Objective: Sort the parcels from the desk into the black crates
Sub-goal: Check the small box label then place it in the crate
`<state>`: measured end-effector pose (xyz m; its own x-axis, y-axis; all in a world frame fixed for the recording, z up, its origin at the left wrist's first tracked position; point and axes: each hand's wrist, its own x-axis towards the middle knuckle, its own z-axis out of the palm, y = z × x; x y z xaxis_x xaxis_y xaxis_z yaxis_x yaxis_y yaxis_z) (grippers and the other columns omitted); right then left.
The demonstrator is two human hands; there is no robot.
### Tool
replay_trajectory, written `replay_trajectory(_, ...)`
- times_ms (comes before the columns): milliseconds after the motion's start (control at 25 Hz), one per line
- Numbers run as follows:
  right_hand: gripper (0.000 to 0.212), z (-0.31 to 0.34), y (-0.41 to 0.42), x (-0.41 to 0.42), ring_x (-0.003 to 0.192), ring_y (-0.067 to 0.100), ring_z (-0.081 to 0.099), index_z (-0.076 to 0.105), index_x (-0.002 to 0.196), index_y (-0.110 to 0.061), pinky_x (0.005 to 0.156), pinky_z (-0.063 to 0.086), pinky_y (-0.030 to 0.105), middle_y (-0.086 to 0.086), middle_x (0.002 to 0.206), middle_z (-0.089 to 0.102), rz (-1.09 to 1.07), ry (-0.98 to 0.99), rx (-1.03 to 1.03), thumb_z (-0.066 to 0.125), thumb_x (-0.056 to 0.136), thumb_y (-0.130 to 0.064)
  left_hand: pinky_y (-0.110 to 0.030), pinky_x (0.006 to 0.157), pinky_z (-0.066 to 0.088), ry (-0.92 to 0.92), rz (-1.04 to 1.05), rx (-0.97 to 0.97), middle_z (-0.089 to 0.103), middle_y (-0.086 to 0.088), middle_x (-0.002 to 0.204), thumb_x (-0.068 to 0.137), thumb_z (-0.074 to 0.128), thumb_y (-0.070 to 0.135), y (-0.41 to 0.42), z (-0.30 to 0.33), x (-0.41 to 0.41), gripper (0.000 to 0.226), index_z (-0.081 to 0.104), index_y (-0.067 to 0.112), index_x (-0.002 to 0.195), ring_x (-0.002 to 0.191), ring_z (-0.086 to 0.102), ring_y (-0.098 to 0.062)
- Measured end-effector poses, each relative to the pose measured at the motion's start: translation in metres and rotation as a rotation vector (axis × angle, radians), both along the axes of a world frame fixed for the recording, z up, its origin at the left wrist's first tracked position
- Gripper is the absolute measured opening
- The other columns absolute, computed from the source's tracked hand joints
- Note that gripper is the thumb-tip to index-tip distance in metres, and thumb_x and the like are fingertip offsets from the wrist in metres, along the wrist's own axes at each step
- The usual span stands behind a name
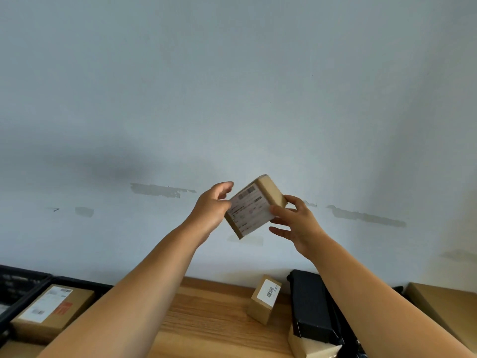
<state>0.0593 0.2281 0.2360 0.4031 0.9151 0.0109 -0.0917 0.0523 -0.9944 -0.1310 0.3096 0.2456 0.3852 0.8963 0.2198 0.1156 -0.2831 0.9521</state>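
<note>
Aloft, both hands (258, 215) hold a tilted parcel (254, 206) between them.

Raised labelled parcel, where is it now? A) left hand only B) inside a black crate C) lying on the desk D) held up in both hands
D: the small cardboard parcel is up before the wall, left hand and right hand on opposite edges.

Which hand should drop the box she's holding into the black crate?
Probably the left hand. It already grips the box, and the black crate sits on the left. The right hand holds the far edge.
</note>
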Motion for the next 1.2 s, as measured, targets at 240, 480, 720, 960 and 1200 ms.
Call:
replay_trajectory(240, 0.032, 0.001, -0.003, 0.000, 0.088, 0.035, 0.067, 0.057, 0.107, -0.006, 0.068, 0.060, 0.042, 0.026, 0.107, 0.060, -0.019, 0.450, 0.033, 0.071, 0.084, -0.022, -0.033, 0.096, 0.041, -0.052, 0.055, -0.113, 0.050, 0.000, 0.137, 0.092, 0.058, 0.026, -0.004, -0.016, -0.004, 0.053, 0.040, 0.019, 0.141, 0.120, 0.051, -0.016)
replay_trajectory(480, 0.026, -0.004, -0.004, -0.005, 0.082, 0.030, 0.066, 0.060, 0.101, -0.003, 0.081, 0.059, 0.041, 0.019, 0.099, 0.060, 0.003, 0.445, 0.084, 0.067, 0.087, -0.024, -0.032, 0.085, 0.051, -0.140, -0.033, -0.103, 0.064, 0.010, 0.119, 0.099, 0.045, 0.030, -0.009, -0.013, -0.001, 0.026, 0.055, 0.036, 0.121, 0.109, 0.059, -0.003)
replay_trajectory(720, 0.016, -0.008, -0.011, -0.002, 0.089, 0.026, 0.060, 0.063, 0.097, -0.005, 0.093, 0.051, 0.038, 0.016, 0.094, 0.061, -0.026, 0.389, 0.061, 0.063, 0.090, -0.019, -0.034, 0.091, 0.047, -0.122, -0.067, -0.104, 0.065, 0.019, 0.114, 0.096, 0.048, 0.031, -0.013, -0.012, 0.003, 0.030, 0.055, 0.040, 0.124, 0.107, 0.058, 0.001)
replay_trajectory(960, 0.018, -0.017, -0.013, 0.000, 0.097, 0.030, 0.063, 0.062, 0.103, -0.006, 0.086, 0.054, 0.036, 0.019, 0.103, 0.065, 0.034, 0.391, 0.025, 0.064, 0.089, -0.017, -0.029, 0.088, 0.048, -0.139, 0.008, -0.105, 0.067, 0.025, 0.100, 0.096, 0.050, 0.028, -0.019, -0.021, 0.006, 0.026, 0.057, 0.045, 0.114, 0.095, 0.060, 0.003)
replay_trajectory(1200, 0.024, -0.040, 0.000, -0.021, 0.092, 0.026, 0.061, 0.063, 0.103, -0.005, 0.088, 0.053, 0.041, 0.012, 0.092, 0.063, 0.177, 0.365, -0.075, 0.070, 0.083, -0.017, -0.022, 0.079, 0.048, -0.153, 0.171, -0.126, 0.067, 0.028, 0.089, 0.096, 0.047, 0.025, -0.036, -0.037, -0.025, 0.027, 0.059, 0.050, 0.098, 0.085, 0.061, 0.008)
